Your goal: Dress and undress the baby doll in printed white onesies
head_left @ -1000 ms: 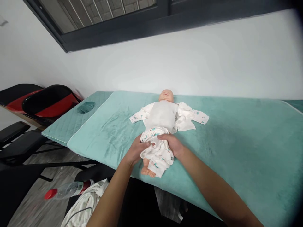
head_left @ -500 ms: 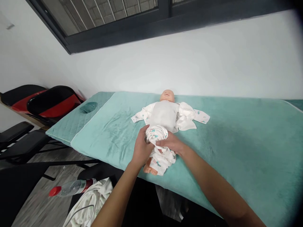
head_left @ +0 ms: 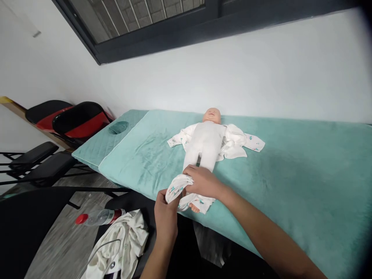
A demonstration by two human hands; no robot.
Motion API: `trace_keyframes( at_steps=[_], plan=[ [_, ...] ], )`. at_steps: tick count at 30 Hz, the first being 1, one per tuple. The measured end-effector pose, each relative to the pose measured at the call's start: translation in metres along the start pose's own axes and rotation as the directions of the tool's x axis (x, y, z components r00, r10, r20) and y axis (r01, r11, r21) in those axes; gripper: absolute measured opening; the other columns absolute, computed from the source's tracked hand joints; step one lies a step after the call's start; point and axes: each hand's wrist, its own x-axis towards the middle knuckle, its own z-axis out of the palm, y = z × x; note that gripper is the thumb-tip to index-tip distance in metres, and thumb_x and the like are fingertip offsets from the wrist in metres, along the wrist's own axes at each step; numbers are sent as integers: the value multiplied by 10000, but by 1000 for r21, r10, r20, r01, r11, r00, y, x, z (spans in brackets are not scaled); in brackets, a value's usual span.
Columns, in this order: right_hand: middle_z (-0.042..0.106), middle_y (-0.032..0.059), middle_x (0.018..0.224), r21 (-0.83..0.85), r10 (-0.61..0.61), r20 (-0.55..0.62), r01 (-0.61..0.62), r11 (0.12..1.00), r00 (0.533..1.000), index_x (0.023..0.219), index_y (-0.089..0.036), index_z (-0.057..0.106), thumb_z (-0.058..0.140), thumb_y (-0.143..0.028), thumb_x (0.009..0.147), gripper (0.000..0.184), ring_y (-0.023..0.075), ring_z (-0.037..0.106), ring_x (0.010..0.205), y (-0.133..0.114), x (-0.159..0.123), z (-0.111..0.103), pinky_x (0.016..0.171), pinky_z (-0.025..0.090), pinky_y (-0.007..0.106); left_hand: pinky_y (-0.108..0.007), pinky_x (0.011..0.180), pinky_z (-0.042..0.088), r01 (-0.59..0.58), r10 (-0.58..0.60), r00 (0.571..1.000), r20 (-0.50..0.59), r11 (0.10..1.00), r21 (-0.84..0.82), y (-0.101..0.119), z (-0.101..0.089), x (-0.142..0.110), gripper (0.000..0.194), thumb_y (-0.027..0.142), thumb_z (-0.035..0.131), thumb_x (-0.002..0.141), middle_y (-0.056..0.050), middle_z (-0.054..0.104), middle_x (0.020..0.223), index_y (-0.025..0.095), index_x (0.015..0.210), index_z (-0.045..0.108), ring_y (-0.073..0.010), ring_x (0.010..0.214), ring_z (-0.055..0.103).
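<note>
A baby doll [head_left: 205, 141] lies on its back on a teal padded table [head_left: 290, 170], head toward the wall. An open white printed top [head_left: 235, 141] is spread under its torso. White printed trousers [head_left: 181, 192] are bunched down around its lower legs, and one bare foot [head_left: 194, 208] pokes out at the table's near edge. My left hand [head_left: 165, 211] is closed on the trousers' left side, below the table edge. My right hand [head_left: 202, 181] grips the bunched trousers from above, at the doll's shins.
A plastic bottle with a red cap [head_left: 97, 217] and a crumpled white cloth [head_left: 119, 242] lie on a dark seat below the table. Black and red chairs [head_left: 74, 122] stand at the left. A face hole [head_left: 118, 127] marks the table's left end. Wall and window behind.
The trousers have been pulled from the doll's waist down to its lower legs, baring the white thighs. Both hands moved toward me with the cloth. The view shifted left.
</note>
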Motion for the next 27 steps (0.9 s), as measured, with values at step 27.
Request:
trace_keyframes(
  at_steps=[27],
  plan=[
    [676, -18, 1089, -251, -40, 202, 91, 964, 979, 1030, -255, 639, 698, -430, 804, 292, 185, 642, 935, -7, -5, 11, 708, 397, 281, -249, 780, 576, 426, -371, 905, 211, 755, -499, -33, 3, -32, 293, 305, 753, 779, -57, 719, 1139, 220, 1058, 725, -184, 946, 686]
  ],
)
